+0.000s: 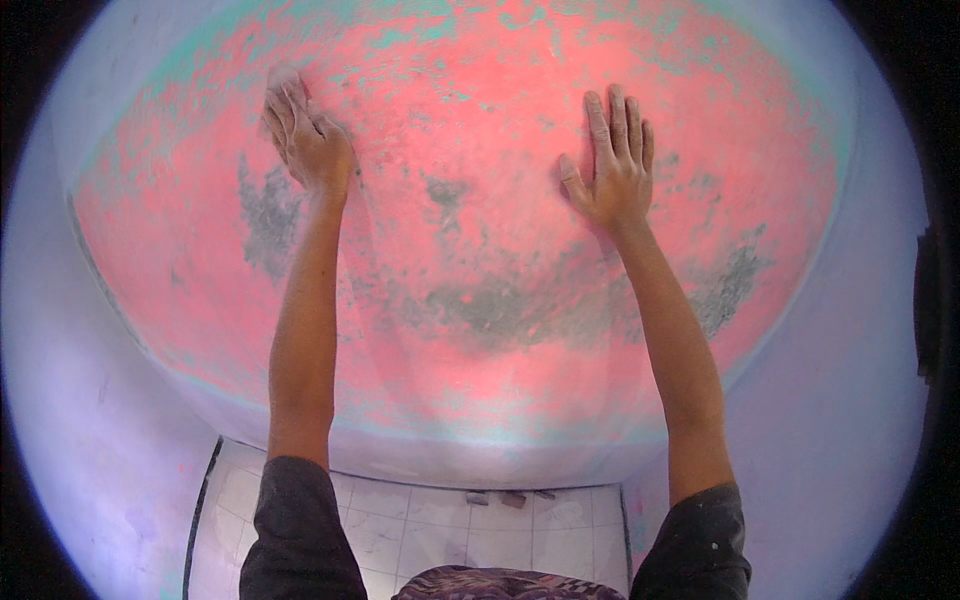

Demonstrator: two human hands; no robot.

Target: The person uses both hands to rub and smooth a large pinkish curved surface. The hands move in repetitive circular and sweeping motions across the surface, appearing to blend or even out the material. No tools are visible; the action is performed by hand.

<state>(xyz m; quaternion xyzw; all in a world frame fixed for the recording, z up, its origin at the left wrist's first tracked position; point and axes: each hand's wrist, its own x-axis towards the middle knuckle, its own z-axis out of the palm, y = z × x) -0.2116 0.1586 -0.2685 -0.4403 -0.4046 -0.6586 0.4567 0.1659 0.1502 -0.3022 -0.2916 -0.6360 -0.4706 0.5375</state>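
Before me is a wall (480,232) with a large pink painted field, worn through to turquoise near the top and to grey patches lower down. My left hand (307,142) presses against its upper left part, fingers bent and coated in pale dust. Under those fingers is a small dusty grey piece (284,76) that looks like folded sandpaper; the hand mostly hides it. On the upper right, my right hand (619,161) rests flat on the pink surface with fingers spread and nothing in it. Its fingertips are dusty too.
Pale lilac side walls (90,360) meet the pink wall at left and right. Below lies a white tiled floor (435,532) with a dark skirting line. Several small dark pieces (513,499) lie at the wall's foot. A dark object (927,307) stands at the far right rim.
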